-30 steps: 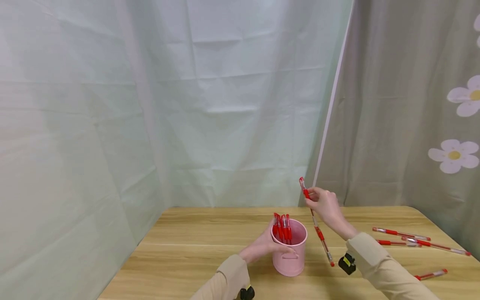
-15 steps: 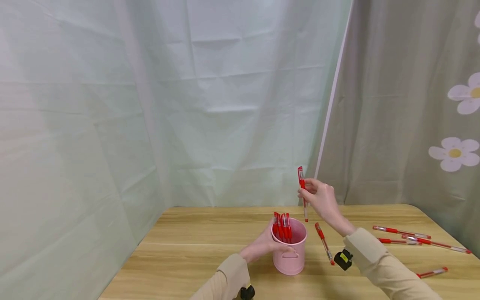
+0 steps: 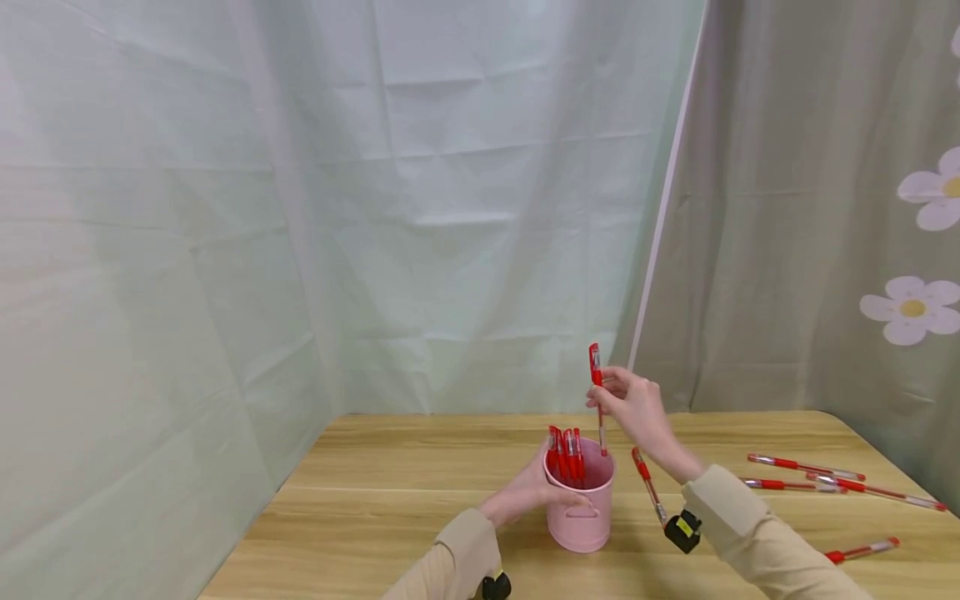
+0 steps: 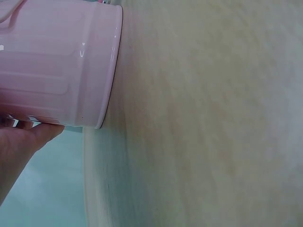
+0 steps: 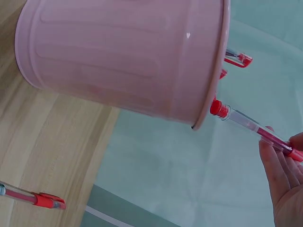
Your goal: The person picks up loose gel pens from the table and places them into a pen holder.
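Soft, even light is cast over the head view; small glints are caught on the pink bucket point(image 4: 52, 61), and the left-wrist tabletop point(image 4: 199, 118) is blurred

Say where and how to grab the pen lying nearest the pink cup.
Probably pinch the pen from above at its red far section, across its long sides: it lies flat and slender on the table, apart from the upright pink cup.
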Tool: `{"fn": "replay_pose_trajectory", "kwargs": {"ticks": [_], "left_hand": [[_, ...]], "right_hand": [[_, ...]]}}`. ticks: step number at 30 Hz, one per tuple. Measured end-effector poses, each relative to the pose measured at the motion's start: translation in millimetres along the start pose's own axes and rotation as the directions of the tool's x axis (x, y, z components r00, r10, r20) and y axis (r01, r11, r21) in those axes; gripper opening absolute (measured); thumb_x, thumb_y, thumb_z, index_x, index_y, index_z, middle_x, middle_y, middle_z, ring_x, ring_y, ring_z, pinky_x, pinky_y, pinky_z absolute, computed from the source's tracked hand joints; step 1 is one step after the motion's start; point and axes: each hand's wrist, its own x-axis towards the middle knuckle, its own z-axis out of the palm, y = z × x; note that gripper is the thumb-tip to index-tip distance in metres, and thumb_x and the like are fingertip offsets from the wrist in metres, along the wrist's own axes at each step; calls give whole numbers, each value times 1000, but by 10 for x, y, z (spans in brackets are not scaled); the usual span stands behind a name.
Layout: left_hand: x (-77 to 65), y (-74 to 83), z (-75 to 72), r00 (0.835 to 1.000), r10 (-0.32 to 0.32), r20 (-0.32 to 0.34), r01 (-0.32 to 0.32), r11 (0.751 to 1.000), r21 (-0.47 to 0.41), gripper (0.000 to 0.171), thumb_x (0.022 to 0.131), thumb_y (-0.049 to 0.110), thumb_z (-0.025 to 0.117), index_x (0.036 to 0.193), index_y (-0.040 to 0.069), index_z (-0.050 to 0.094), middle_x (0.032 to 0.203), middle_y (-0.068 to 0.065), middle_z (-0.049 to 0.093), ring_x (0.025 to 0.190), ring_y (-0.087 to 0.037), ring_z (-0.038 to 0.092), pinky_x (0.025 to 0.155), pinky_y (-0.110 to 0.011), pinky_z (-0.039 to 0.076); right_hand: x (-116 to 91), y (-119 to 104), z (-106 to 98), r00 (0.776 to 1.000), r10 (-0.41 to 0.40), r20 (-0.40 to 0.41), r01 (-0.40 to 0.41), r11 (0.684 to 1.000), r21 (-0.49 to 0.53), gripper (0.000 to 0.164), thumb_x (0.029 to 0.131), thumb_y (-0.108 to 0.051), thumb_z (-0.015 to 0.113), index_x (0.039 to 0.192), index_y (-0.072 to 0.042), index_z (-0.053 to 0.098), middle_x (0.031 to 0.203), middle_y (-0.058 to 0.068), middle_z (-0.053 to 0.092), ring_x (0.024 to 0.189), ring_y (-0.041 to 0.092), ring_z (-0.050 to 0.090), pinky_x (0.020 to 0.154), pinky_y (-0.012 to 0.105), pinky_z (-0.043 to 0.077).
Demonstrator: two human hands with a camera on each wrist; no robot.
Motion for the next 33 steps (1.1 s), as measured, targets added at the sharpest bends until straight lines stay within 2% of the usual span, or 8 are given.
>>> {"fn": "replay_pose_trajectory", "kwargs": {"ticks": [6,13,19,24,33], "left_hand": [[-8,13,5,1000,7,3,-7,1000,-6,93,72,15,76,141,19,15,124,6,44,111,-12,44,92,-34,34],[-21,41,11,1000,-5,0,5,1000,4,95,71,15,76,142,19,13,126,7,42,112,-12,43,94,-38,32],[-13,25,12,1000,9,6,-9,1000,13,90,72,15,76,140,19,17,124,6,44,111,-12,43,94,-36,32],[-10,8,12,1000,8,3,-8,1000,1,93,72,15,76,141,18,14,126,6,42,113,-13,42,94,-36,32],[-26,32,21,1000,-22,-9,22,1000,6,93,72,18,76,142,18,15,127,7,41,114,-14,41,93,-38,34]], "right_hand": [[-31,26,37,1000,13,17,-14,1000,11,21,86,-4,61,105,4,57,81,9,65,68,18,63,61,29,51],[-89,79,73,998,45,47,-46,998,30,17,85,-2,61,101,2,56,79,8,65,67,16,63,63,31,51],[-136,138,96,994,86,68,-90,995,46,18,84,-1,62,100,3,55,79,9,65,70,25,64,63,33,51],[-155,180,117,994,90,63,-92,995,41,20,83,-1,63,101,3,54,79,9,65,68,22,64,62,31,51],[-192,217,131,995,85,49,-85,996,-3,21,82,-1,64,100,1,53,78,9,65,69,21,64,68,37,51]]}}
